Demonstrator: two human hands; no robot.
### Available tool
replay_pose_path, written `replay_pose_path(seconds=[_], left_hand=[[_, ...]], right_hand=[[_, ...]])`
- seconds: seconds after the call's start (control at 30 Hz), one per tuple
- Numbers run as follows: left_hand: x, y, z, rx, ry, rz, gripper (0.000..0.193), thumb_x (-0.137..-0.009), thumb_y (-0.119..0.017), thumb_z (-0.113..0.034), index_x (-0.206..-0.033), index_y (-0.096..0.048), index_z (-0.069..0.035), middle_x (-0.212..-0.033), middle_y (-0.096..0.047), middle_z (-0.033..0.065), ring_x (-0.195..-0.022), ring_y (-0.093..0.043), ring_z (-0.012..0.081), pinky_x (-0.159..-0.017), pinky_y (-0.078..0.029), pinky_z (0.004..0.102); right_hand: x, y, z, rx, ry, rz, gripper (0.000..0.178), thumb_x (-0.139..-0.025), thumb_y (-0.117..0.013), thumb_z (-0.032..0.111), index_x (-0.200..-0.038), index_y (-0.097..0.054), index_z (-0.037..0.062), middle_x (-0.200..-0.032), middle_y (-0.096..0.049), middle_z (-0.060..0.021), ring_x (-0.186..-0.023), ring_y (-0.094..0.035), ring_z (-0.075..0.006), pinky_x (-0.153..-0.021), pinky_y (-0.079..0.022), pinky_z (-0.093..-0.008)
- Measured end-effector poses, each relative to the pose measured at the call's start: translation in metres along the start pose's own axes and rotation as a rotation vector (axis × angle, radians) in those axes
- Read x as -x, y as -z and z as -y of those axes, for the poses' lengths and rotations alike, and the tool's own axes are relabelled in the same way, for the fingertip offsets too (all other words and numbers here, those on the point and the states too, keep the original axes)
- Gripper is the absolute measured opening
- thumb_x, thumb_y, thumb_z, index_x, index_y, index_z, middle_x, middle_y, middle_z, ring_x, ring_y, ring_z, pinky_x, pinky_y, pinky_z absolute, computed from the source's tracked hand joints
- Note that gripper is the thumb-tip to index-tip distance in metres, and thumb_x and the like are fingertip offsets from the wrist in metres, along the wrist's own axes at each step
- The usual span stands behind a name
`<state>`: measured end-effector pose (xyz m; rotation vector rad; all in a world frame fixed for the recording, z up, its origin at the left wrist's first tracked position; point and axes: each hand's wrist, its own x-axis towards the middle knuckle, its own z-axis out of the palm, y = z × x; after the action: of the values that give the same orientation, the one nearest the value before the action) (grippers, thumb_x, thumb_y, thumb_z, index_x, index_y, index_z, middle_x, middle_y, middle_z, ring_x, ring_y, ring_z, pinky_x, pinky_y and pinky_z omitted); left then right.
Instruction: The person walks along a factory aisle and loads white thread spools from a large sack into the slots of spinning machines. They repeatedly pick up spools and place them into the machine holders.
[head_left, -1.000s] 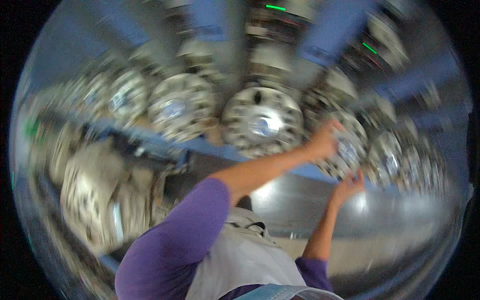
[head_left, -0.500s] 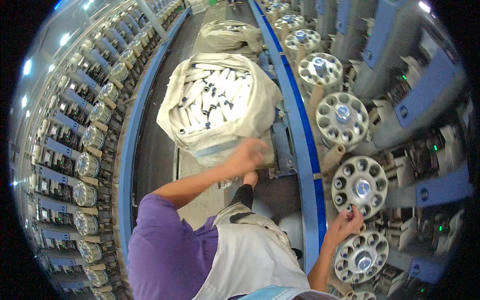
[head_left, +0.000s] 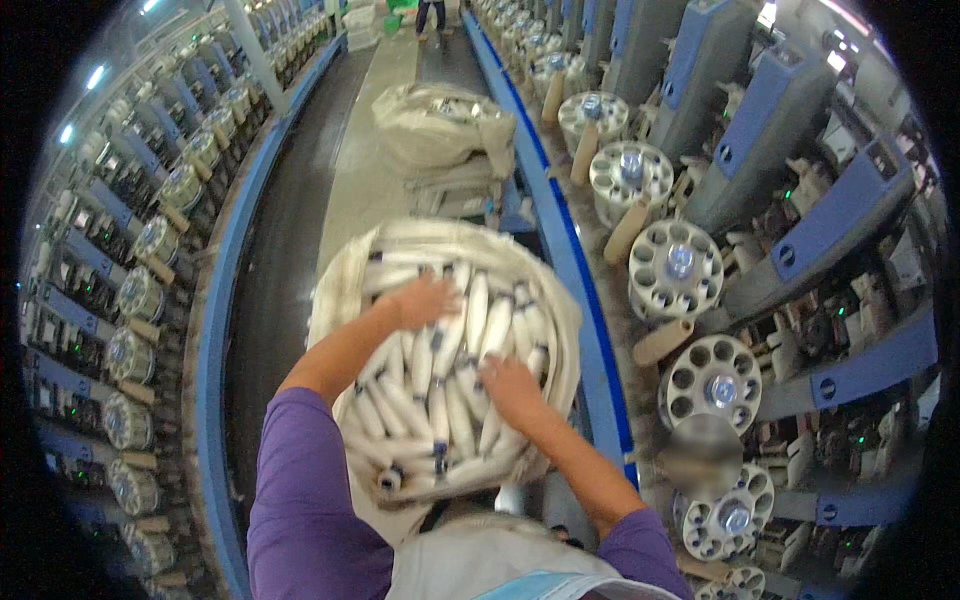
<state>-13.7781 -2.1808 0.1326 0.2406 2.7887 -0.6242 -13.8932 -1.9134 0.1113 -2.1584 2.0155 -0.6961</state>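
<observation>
A large cream cloth sack (head_left: 345,270) in front of me is filled with white yarn bobbins (head_left: 400,405) that have dark blue tube ends. Over its far left part, my left hand (head_left: 425,300) rests on the bobbins with its fingers stretched out to the right. Nearer and to the right, my right hand (head_left: 508,385) reaches into the pile. Its fingers are curled against the end of a yarn bobbin, and the fingertips are partly hidden and blurred.
Round bobbin magazines (head_left: 675,265) with ring-shaped slots line the machine row at right, beside brown paper cones (head_left: 663,342). A blue rail (head_left: 598,330) runs along that side. Another machine row stands at left. Behind the sack is a second cloth sack (head_left: 420,140); a person (head_left: 432,18) stands far off.
My right hand has left the magazine at right and is now in the sack. My left hand has moved onto the bobbins. The sack appears nearer and lower in view.
</observation>
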Motion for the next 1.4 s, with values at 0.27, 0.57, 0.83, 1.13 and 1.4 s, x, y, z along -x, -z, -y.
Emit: replay_pose_path(seconds=[0.27, 0.57, 0.83, 1.13, 1.4], left_hand=[[-0.043, -0.003, 0.039, 0.210, -0.503, 0.025, 0.046, -0.072, -0.068, -0.017, -0.117, -0.058, -0.018, -0.122, -0.052, 0.0064, -0.130, -0.040, 0.0280, -0.107, -0.031, 0.0607], [-0.036, 0.111, -0.011, 1.903, 0.405, -0.670, 0.023, -0.070, -0.057, 0.003, -0.092, -0.058, 0.000, -0.088, -0.061, 0.0095, -0.081, -0.062, 0.0266, -0.076, -0.049, 0.0388], [0.008, 0.167, -0.158, 3.020, 0.257, 0.032, 0.053, -0.075, -0.068, -0.013, -0.123, -0.051, 0.004, -0.108, -0.063, 0.0207, -0.103, -0.063, 0.0339, -0.094, -0.049, 0.0468], [-0.038, 0.158, -0.158, 2.868, 0.078, 0.278, 0.088, -0.070, -0.062, -0.048, -0.135, -0.040, 0.008, -0.104, -0.061, 0.0217, -0.105, -0.061, 0.0403, -0.096, -0.046, 0.0515], [-0.011, 0.134, -0.245, 2.775, 0.119, 0.662, 0.097, -0.066, -0.073, -0.037, -0.144, -0.032, 0.004, -0.138, -0.045, 0.0256, -0.126, -0.048, 0.0393, -0.108, -0.037, 0.0461]], right_hand=[[-0.041, -0.004, -0.039, 0.196, 0.376, 0.220, 0.025, -0.081, -0.062, 0.015, -0.105, -0.057, 0.0125, -0.106, -0.058, -0.0075, -0.088, -0.059, -0.0183, -0.076, -0.047, -0.0345], [0.009, 0.062, -0.036, -0.741, -0.392, -0.698, 0.040, -0.100, -0.046, 0.044, -0.108, -0.050, 0.0044, -0.099, -0.055, -0.0077, -0.086, -0.052, -0.0154, -0.077, -0.043, -0.0295], [0.115, 0.095, -0.026, -1.412, -0.785, -0.988, 0.030, -0.102, -0.045, 0.024, -0.121, -0.055, 0.0018, -0.105, -0.063, -0.0078, -0.093, -0.060, -0.0138, -0.078, -0.048, -0.0270], [0.182, 0.071, 0.018, -2.020, -0.720, -0.948, 0.034, -0.099, -0.054, 0.032, -0.118, -0.053, 0.0035, -0.111, -0.062, -0.0134, -0.068, -0.047, -0.0086, -0.066, -0.044, -0.0218], [0.251, 0.036, 0.019, -1.431, -0.617, -0.431, 0.019, -0.088, -0.069, 0.014, -0.104, -0.067, 0.0035, -0.099, -0.065, -0.0040, -0.089, -0.059, -0.0121, -0.076, -0.048, -0.0285]])
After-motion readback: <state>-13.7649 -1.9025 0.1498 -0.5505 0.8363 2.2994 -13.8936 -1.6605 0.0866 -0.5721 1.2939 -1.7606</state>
